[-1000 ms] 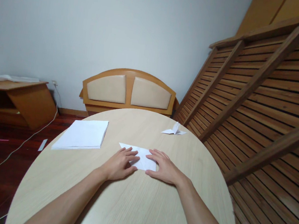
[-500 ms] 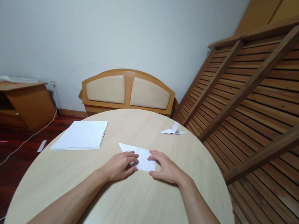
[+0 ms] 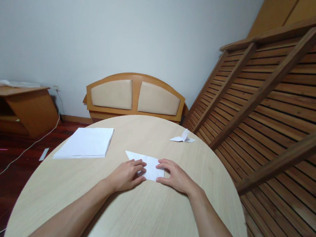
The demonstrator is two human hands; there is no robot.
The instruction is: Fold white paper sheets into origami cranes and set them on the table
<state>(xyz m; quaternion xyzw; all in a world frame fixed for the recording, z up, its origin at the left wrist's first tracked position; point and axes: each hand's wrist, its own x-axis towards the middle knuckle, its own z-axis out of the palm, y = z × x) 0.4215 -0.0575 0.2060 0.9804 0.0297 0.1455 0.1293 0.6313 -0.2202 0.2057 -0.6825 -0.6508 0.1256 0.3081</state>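
A folded sheet of white paper [image 3: 151, 169] lies flat on the table, with a sharp point sticking out to its upper left. Over its left part rests my left hand [image 3: 127, 173], fingers slightly curved and apart, tips touching the paper. My right hand [image 3: 176, 177] lies at the right end, its fingertips on the upper part and its thumb at the lower right corner, spread wide from the fingers. Both palms face down, and the fingers hide parts of the paper. Farther back on the right stands a folded white paper crane [image 3: 184, 136].
A stack of white paper [image 3: 86, 143] lies on the left of the round wooden table [image 3: 133, 216]. Slatted wooden panels [image 3: 266, 94] lean close along the right. Behind the table is a padded headboard [image 3: 136, 94]; a wooden cabinet [image 3: 33, 112] stands at the left.
My right thumb has shifted slightly left along the paper's lower edge. The paper and my left hand look almost unmoved.
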